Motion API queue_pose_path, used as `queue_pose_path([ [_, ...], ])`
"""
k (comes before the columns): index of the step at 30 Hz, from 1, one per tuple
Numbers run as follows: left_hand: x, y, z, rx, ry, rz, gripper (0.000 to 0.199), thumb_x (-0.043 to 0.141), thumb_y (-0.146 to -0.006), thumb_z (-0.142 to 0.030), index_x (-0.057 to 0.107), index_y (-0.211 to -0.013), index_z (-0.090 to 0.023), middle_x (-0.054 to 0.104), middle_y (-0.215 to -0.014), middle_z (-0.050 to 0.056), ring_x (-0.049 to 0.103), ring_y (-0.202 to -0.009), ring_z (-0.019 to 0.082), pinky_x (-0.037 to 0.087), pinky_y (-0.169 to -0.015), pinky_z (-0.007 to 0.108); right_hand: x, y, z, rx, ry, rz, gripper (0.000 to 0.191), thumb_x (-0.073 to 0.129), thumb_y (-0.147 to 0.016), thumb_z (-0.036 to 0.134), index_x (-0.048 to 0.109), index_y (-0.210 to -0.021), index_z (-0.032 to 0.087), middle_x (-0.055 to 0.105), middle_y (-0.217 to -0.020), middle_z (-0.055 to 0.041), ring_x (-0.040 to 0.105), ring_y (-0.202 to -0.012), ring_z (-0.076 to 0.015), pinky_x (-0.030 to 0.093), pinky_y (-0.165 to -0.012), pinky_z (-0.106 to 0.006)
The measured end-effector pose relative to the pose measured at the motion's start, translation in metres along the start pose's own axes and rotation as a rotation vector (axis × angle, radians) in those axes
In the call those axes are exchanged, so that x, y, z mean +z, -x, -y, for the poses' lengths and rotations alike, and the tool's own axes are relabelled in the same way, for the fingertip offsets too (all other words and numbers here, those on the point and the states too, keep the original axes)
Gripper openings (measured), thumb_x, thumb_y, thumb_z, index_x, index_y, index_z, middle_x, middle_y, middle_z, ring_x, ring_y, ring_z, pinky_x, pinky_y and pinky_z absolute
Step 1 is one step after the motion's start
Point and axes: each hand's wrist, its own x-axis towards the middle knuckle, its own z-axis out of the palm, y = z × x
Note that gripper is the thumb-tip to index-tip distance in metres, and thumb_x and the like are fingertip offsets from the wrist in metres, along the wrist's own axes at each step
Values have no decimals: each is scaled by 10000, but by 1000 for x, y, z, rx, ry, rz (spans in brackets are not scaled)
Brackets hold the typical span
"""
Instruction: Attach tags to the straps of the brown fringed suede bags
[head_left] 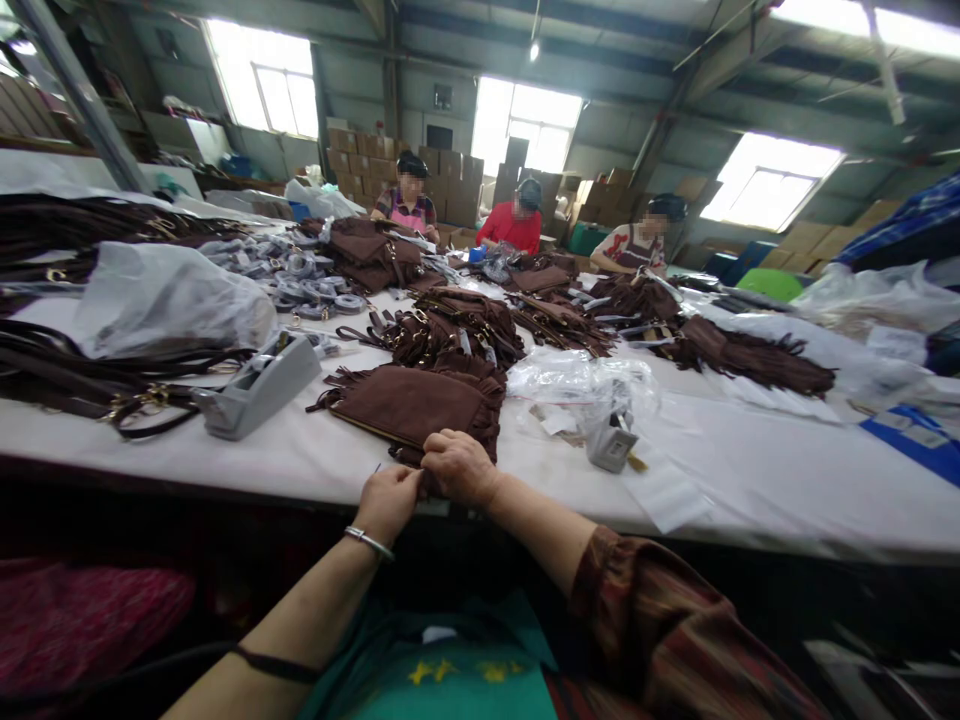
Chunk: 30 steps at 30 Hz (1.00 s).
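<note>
A dark brown fringed bag [409,402] lies flat at the table's front edge, its zip edge toward me. At its near edge, my left hand [390,500] and my right hand [459,468] meet with fingers pinched. A small dark brown piece shows between the fingertips; whether it is part of the bag is hidden. My right hand overlaps the bag's near right corner. Behind the bag lies a pile of more brown fringed bags [450,325] with gold-coloured hardware.
A grey tape dispenser [262,385] stands left, beside dark straps [154,410]. To the right are clear plastic bags [577,380] and a smaller dispenser [611,440]. Wrapped grey coils [300,275] lie farther back. Several people work across the white table [735,450].
</note>
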Motion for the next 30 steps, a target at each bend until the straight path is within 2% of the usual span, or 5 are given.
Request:
queue_pose_path([
  [3, 6, -2, -2, -239, 361, 62, 217, 588, -736, -297, 520, -557, -195, 495, -491, -44, 379, -402, 75, 316, -437, 228, 3, 12, 10, 60, -13, -31, 160, 528, -891, 301, 649, -898, 195, 593, -1020, -70, 473, -915, -200, 359, -801, -322],
  [8, 5, -2, 0, -296, 525, 94, 150, 571, -752, -276, 529, -653, -172, 490, -559, -58, 353, -396, 30, 393, -465, 199, 1, 42, 29, 91, -90, -70, 263, 532, -883, 240, 604, -1135, 213, 552, -1255, -86, 451, -1080, -235, 341, -904, -372],
  [15, -7, 0, -8, -358, 339, 214, 362, 718, -658, -448, 644, -855, -153, 687, -748, 39, 551, -520, 97, 458, -518, 241, 12, 95, 23, 415, -373, -371, 288, 494, -833, 102, 692, -1008, 216, 609, -1159, -86, 526, -1071, -213, 412, -958, -380],
  [22, 8, -19, -4, 39, -203, 203, 337, 622, -708, -505, 621, -614, -181, 592, -514, -3, 500, -457, 125, 341, -456, 236, 24, 116, 11, 685, -604, -465, 245, 504, -816, 121, 677, -978, 182, 659, -1024, -85, 597, -992, -189, 461, -930, -330],
  [30, -16, -11, -2, 326, -583, 11, 265, 548, -793, -459, 680, -772, -230, 710, -748, 41, 647, -740, 208, 428, -687, 278, 19, 107, 29, 836, -483, -140, 249, 593, -828, 328, 626, -1037, 198, 674, -903, -58, 629, -858, -204, 462, -803, -308],
])
